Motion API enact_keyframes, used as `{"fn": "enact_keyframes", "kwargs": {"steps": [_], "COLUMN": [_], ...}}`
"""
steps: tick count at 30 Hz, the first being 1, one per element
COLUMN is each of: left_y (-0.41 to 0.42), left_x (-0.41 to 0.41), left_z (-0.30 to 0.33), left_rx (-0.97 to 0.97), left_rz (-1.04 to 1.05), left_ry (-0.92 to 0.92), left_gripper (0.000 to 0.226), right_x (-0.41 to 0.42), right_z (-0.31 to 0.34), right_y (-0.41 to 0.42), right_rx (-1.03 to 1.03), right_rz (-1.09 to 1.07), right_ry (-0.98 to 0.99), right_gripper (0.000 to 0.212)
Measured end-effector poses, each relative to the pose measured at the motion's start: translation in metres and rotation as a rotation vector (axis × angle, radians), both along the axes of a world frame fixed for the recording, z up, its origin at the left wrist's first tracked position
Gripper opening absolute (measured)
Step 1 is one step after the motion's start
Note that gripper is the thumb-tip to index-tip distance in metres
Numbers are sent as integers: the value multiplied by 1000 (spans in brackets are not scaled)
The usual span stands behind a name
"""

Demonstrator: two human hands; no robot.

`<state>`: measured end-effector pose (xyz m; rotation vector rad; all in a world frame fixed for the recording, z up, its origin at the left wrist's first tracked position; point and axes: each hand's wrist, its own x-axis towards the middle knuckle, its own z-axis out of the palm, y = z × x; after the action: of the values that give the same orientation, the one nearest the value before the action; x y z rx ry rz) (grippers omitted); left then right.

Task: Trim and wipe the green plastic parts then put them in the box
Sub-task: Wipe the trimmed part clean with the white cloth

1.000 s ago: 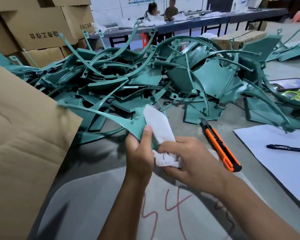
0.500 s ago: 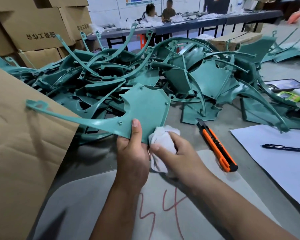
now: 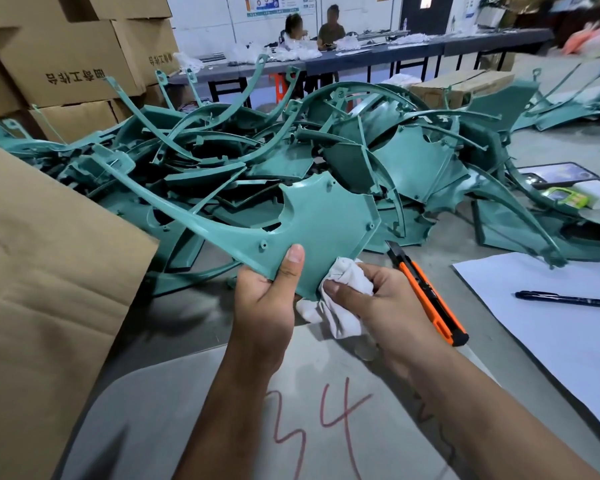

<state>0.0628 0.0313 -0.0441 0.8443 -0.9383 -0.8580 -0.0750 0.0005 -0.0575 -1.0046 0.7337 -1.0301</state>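
The left hand [image 3: 267, 299] pinches the green plastic part [image 3: 321, 223] by its lower edge, thumb on top, while the right hand [image 3: 378, 306] grips a bunched white cloth [image 3: 347, 275] against it.

Bright, even indoor light; soft shadows are cast on the worktop [image 3: 194, 317]. Edges are bowed; far right background is blurred.

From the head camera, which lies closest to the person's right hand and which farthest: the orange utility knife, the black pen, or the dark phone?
From the right hand, which grips a white cloth:
1. Orange utility knife, just right of it on the table.
2. Black pen, farther right on the white paper sheet.
3. Dark phone, far right, beyond the paper.
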Motion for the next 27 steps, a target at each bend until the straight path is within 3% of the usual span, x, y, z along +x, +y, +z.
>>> {"fn": "enact_keyframes", "kwargs": {"steps": [6, 10, 15, 20, 25, 27], "left_y": [4, 7, 10, 9, 0, -1], "left_x": [17, 36, 39, 38, 33, 23], "left_z": [3, 4, 0, -8, -12, -14], "left_rx": [39, 95, 75, 56, 78, 59], "left_rz": [-101, -96, -132, 28, 90, 59], "left_ry": [-66, -112, -231, -253, -8, 40], "left_gripper": [27, 23, 22, 24, 24, 25], "right_x": [-8, -11, -22, -43, -19, -5], "right_z": [2, 2, -1, 2, -4, -7], "right_y": [-5, -7, -16, -26, -18, -12], "right_rx": [-47, -42, -95, -62, 11, 92], "right_rz": [27, 96, 126, 410, 85, 77], "right_ry": [68, 160, 320, 468, 266, 140], "right_gripper": [19, 9, 31, 26, 32, 40]}}
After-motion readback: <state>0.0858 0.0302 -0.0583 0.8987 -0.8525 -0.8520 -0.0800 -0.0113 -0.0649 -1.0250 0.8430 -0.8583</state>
